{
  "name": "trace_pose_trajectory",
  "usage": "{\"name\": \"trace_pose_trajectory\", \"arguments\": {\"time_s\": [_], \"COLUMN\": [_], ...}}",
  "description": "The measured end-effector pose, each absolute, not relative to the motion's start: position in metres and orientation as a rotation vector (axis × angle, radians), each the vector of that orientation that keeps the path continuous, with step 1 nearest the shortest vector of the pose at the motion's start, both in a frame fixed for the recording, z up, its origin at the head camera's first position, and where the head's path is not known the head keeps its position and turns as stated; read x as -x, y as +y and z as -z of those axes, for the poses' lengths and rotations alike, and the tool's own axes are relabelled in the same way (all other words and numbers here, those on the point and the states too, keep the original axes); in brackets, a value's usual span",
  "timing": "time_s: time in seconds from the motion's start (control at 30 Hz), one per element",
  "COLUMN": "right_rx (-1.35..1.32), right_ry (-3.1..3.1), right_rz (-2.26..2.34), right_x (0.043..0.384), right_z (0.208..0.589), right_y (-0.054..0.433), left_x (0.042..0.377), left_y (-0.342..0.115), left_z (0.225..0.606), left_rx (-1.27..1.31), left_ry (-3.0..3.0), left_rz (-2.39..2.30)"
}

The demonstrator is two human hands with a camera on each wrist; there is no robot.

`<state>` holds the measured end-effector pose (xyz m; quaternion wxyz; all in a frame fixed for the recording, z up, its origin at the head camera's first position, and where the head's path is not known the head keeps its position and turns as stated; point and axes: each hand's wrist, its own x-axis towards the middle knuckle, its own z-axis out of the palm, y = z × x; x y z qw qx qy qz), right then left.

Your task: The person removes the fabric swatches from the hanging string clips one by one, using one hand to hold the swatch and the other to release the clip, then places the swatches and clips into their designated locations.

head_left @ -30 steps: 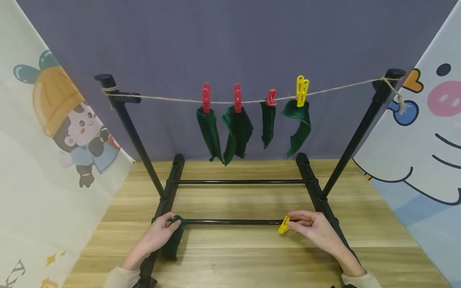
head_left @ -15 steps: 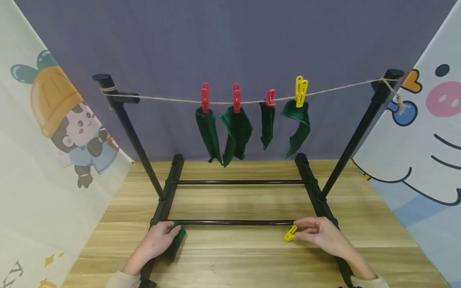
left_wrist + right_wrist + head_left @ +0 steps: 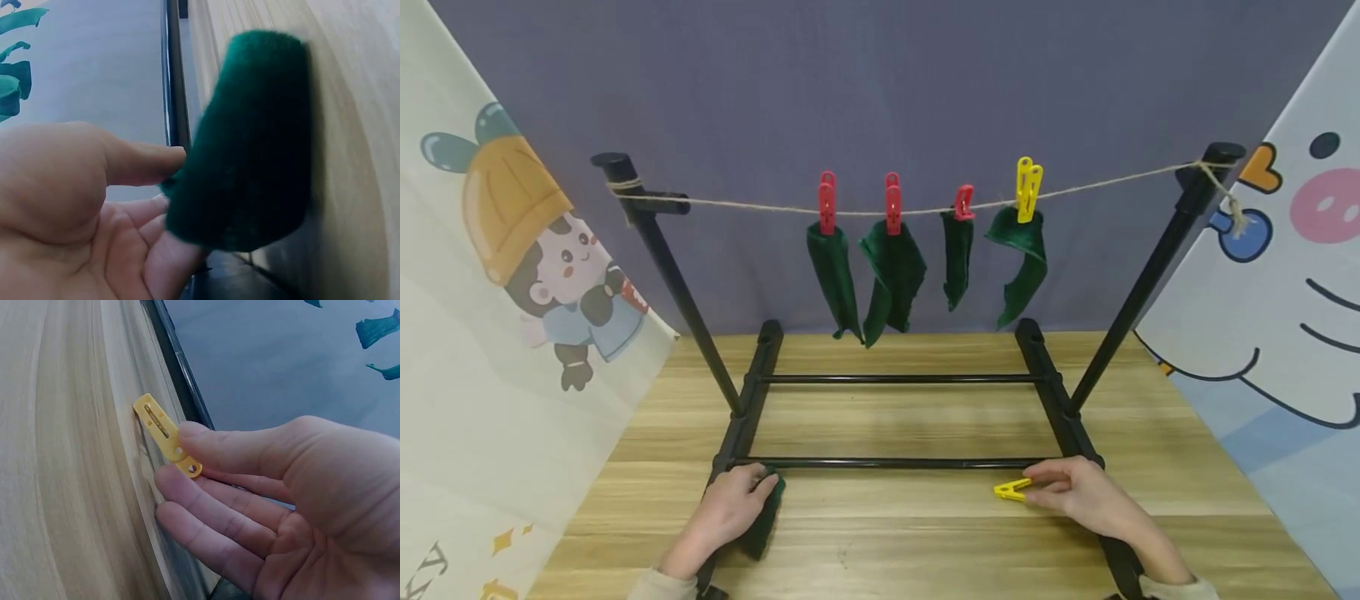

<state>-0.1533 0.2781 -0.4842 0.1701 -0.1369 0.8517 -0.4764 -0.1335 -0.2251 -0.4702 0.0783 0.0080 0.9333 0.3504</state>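
My left hand (image 3: pixel 732 508) pinches a piece of dark green velvety cloth (image 3: pixel 765 521) between thumb and fingers, low by the rack's left foot. In the left wrist view the cloth (image 3: pixel 247 144) hangs beside the wooden tabletop and hides some of the fingertips. Over on the right, my right hand (image 3: pixel 1078 493) holds a yellow clothespin (image 3: pixel 1011 490) by its handle end, its tip pointing left. The right wrist view shows the clothespin (image 3: pixel 164 431) between the thumb and fingers, close to the front crossbar.
A twine line (image 3: pixel 752 205) runs between two black posts. Green cloths (image 3: pixel 901 275) hang from it, three by red clothespins (image 3: pixel 892 204) and one by a yellow clothespin (image 3: pixel 1028 190). The black front crossbar (image 3: pixel 880 462) lies across the wooden table (image 3: pixel 880 550), with a grey backdrop behind.
My right hand has moved right and slightly down, and the yellow clothespin has turned from slanted to nearly level. The left hand has lowered with the green cloth.
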Motion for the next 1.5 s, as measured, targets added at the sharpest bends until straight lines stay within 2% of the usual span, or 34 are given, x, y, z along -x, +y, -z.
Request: {"name": "trace_pose_trajectory", "arguments": {"time_s": [0.7, 1.5], "right_rx": [0.387, 0.516], "right_ry": [2.445, 2.592], "right_rz": [1.311, 1.186], "right_x": [0.151, 0.167], "right_z": [0.481, 0.432], "right_y": [0.276, 0.273], "left_x": [0.138, 0.153], "left_y": [-0.232, -0.233], "left_z": [0.451, 0.43], "left_rx": [0.012, -0.118], "left_ry": [3.028, 3.031], "left_rz": [-0.995, -1.078]}}
